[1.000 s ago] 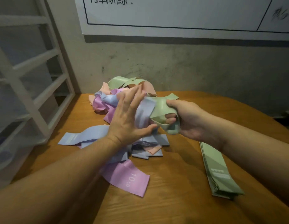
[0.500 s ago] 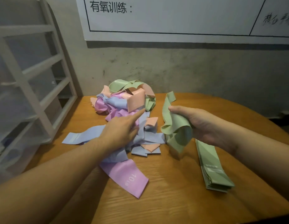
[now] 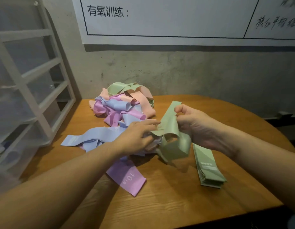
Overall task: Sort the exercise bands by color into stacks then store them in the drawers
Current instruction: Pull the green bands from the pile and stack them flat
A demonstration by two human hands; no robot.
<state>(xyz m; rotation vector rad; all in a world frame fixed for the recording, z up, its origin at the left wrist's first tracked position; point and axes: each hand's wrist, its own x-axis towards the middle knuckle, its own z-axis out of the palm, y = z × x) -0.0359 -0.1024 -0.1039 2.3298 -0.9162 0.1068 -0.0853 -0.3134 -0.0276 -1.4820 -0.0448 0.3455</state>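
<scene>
currently: right hand (image 3: 195, 128) pinches green band (image 3: 170, 128); left hand (image 3: 137, 138) grips its lower end. risk: twisted folds spoil green stack (image 3: 207, 167) at 4 o'clock.

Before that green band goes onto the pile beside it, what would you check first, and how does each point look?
1. Right hand grips the green band: ok.
2. Left hand also has hold of it: cannot tell, its fingers only reach the band's edge.
3. Band flat and untwisted: not ok, it hangs crumpled and folded.
4. Band free of the mixed heap: cannot tell, the lower end sits against it.
5. Green stack is green only and neat: ok.
6. Table bare beside the stack: ok.
</scene>
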